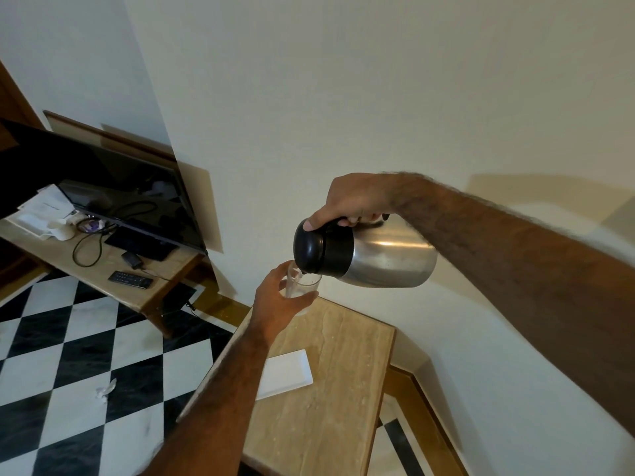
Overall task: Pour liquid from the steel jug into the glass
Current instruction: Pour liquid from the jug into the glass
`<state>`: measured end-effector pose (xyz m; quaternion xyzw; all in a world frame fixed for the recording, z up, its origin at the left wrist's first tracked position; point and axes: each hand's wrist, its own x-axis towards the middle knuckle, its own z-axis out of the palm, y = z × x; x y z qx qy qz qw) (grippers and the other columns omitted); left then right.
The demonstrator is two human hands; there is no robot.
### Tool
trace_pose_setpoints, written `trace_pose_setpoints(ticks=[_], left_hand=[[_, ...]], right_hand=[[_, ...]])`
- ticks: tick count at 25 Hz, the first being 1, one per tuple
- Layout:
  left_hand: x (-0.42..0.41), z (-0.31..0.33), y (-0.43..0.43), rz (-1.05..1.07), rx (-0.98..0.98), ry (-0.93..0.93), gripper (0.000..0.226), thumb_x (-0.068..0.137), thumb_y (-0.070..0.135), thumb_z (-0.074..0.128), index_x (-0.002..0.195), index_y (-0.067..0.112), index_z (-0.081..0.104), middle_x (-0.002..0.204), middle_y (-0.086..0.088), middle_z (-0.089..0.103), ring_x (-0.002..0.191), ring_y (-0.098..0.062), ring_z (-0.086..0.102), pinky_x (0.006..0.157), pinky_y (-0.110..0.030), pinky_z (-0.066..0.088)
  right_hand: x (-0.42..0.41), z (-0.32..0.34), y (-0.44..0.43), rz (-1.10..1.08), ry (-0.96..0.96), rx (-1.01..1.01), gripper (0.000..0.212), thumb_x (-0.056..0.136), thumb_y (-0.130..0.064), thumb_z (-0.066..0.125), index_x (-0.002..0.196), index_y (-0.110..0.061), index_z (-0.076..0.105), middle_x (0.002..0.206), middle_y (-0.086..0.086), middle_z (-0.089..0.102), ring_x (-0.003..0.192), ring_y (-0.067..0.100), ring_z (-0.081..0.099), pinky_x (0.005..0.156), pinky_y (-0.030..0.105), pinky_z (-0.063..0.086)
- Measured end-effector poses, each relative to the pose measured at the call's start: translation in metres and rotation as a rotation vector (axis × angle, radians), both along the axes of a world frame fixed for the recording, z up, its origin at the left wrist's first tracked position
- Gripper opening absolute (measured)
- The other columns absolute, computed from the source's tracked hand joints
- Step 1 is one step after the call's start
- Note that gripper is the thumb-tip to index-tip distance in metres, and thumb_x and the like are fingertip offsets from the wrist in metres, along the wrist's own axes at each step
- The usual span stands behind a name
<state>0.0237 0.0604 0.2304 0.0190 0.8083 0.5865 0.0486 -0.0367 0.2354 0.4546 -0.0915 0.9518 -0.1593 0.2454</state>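
Observation:
The steel jug (385,259), with a black lid and collar, is tipped far over to the left in mid-air. My right hand (354,201) grips its black handle from above. A thin stream of clear liquid falls from the spout into the clear glass (307,286) just below it. My left hand (278,300) is wrapped around the glass from the left, holding it upright above the far corner of the small wooden table (343,372). The lower part of the glass is hidden by my fingers.
A white rectangular tray (287,374) lies on the table near my left forearm. To the left stands a low desk (103,269) with a TV (120,194), a remote (130,279), cables and papers. The floor is black-and-white checkered tile. A white wall is close behind.

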Motion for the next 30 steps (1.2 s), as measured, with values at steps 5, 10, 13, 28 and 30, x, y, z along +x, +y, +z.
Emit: trace_pose_setpoints(ticks=[5,10,13,28,30], left_hand=[[-0.001,-0.007,-0.001,-0.009,-0.017,0.027,0.065,0.077,0.041,0.083,0.134,0.035,0.051,0.135,0.011,0.058,0.112,-0.011,0.056,0.09,-0.025,0.046],[0.0,-0.009,-0.001,0.003,-0.019,0.007,0.068,0.076,0.042,0.084,0.135,0.038,0.05,0.135,0.013,0.056,0.113,-0.01,0.056,0.091,-0.027,0.047],[-0.001,-0.01,-0.002,0.0,-0.015,0.008,0.066,0.076,0.042,0.084,0.133,0.038,0.051,0.132,0.016,0.055,0.114,-0.01,0.056,0.093,-0.028,0.049],[0.005,-0.011,-0.002,0.019,0.0,0.023,0.067,0.076,0.04,0.085,0.134,0.034,0.052,0.129,0.016,0.056,0.112,-0.01,0.056,0.089,-0.025,0.048],[0.006,-0.009,-0.001,0.02,0.01,0.015,0.064,0.076,0.038,0.085,0.131,0.036,0.052,0.127,0.017,0.055,0.112,-0.01,0.056,0.085,-0.022,0.046]], right_hand=[[-0.006,0.002,-0.003,0.014,-0.025,0.04,0.055,0.085,-0.065,0.075,0.058,-0.019,0.059,0.044,-0.008,0.048,0.035,0.008,0.037,0.045,0.022,0.033],[-0.008,-0.001,-0.002,0.002,-0.038,0.027,0.056,0.084,-0.065,0.076,0.056,-0.019,0.059,0.045,-0.006,0.047,0.036,0.01,0.036,0.046,0.024,0.031],[-0.009,0.0,-0.003,0.004,-0.024,0.03,0.057,0.084,-0.065,0.076,0.056,-0.019,0.059,0.045,-0.006,0.047,0.034,0.009,0.036,0.045,0.022,0.031],[-0.006,0.008,-0.011,0.051,-0.032,0.084,0.056,0.084,-0.066,0.075,0.059,-0.019,0.058,0.045,-0.007,0.049,0.033,0.008,0.038,0.047,0.023,0.033],[-0.006,0.01,-0.012,0.055,-0.024,0.092,0.057,0.084,-0.067,0.075,0.058,-0.019,0.059,0.045,-0.007,0.049,0.034,0.008,0.039,0.048,0.024,0.034]])
